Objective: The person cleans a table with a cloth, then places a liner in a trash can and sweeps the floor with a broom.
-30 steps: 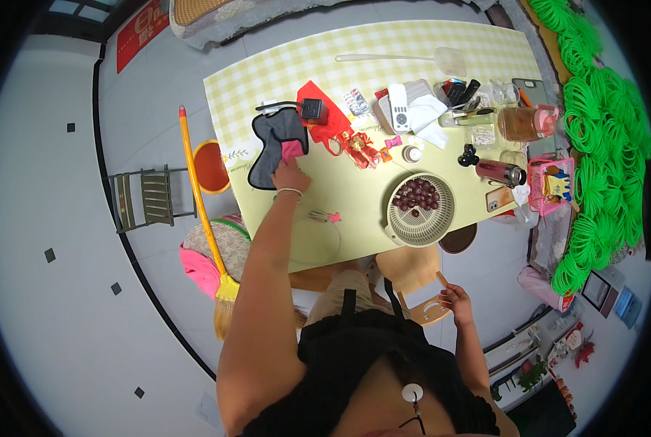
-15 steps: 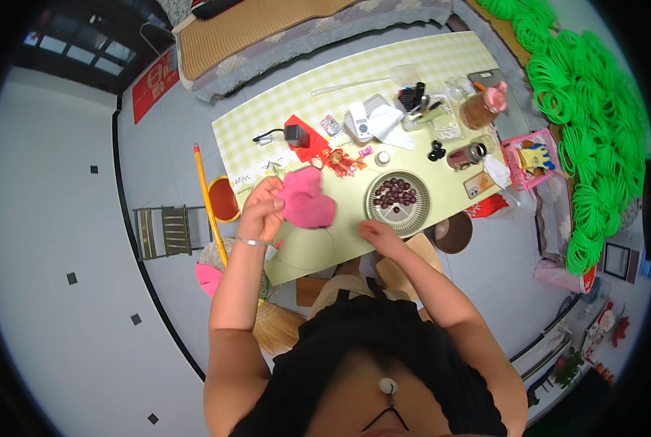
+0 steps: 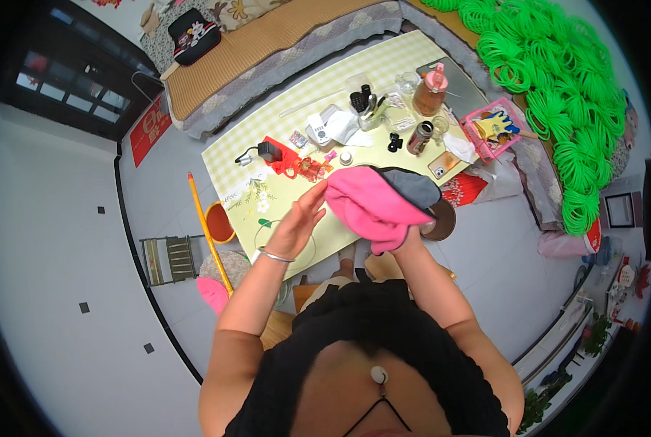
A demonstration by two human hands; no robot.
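A soft pink cloth piece (image 3: 373, 204) with a dark grey side is raised above the near part of the table; it may be a cap, but its crumpled shape leaves that unclear. My right hand (image 3: 415, 236) holds it up from its lower right, the fingers hidden by the fabric. My left hand (image 3: 301, 221), a silver bangle on its wrist, is beside the cloth's left edge with fingers stretched out and thumb apart. Whether its fingertips touch the fabric I cannot tell. The cloth covers the spot where the basket of dark grapes stood.
On the checked table (image 3: 304, 109) stand a pink-lidded jug (image 3: 430, 89), a dark bottle (image 3: 419, 137), a phone (image 3: 443, 165) and a black adapter (image 3: 269, 151). A pink basket (image 3: 493, 131) is at the right. Green coils (image 3: 551, 87) lie beyond; a yellow pole (image 3: 209, 233) leans left.
The pink cloth has gone from my left hand to my right, moved rightward and opened out to show its grey side. My left hand has let go. The view has shifted.
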